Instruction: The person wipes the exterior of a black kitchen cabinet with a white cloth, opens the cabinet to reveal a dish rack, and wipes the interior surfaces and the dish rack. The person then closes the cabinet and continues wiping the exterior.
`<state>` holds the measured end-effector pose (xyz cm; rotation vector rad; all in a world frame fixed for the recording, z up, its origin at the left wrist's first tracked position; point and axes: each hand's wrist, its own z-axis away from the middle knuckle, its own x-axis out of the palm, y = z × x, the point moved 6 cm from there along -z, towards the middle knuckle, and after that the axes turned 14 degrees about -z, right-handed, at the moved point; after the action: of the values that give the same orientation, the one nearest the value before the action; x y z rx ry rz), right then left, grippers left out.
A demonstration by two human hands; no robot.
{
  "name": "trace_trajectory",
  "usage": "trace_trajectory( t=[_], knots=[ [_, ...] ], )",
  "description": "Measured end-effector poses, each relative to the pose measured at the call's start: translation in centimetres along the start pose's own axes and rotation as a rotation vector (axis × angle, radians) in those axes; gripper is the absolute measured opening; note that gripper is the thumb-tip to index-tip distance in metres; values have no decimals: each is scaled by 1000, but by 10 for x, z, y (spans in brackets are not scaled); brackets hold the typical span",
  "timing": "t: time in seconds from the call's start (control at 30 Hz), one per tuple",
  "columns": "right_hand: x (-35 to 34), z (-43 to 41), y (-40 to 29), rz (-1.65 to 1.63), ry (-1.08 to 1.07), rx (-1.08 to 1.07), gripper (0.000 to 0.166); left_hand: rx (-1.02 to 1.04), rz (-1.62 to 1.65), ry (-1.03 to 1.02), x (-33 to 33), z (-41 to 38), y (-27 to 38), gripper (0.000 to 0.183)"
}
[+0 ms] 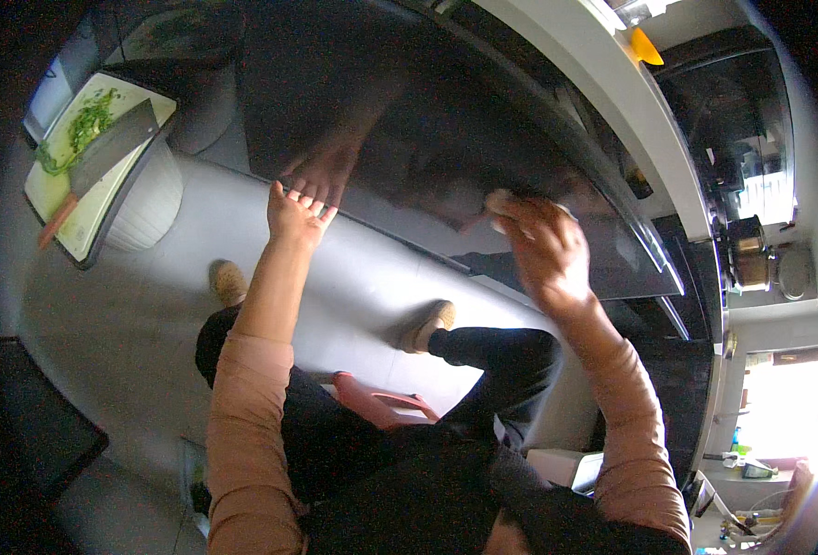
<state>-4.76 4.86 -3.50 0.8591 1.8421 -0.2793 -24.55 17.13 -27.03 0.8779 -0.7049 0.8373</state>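
My left hand (299, 216) has its fingers spread at the lower edge of a glossy black cabinet front (409, 132). Nothing is in it, and its reflection shows in the dark surface. Against the same front, farther right, my right hand (551, 243) is pressed with a white cloth (500, 202) under its fingers. That hand is slightly blurred, and most of the cloth is hidden beneath it.
A cutting board (76, 222) with a cleaver (110, 152) and chopped greens (93, 119) rests on a white ribbed container (147, 201) at left. A pink stool (367, 402) is beneath me. The pale countertop (648, 104) curves along the upper right, with pots (752, 260) beyond.
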Motion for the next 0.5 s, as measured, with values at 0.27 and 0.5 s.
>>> trace_trajectory(
  t=[0.27,0.5],
  knots=[
    [83,-61,-41,-36,-140,-271,30,-68,92,113,-2,-6,-9,55],
    [96,62,-15,115,-659,-308,41,-70,-122,82,-5,2,-19,66]
  ],
)
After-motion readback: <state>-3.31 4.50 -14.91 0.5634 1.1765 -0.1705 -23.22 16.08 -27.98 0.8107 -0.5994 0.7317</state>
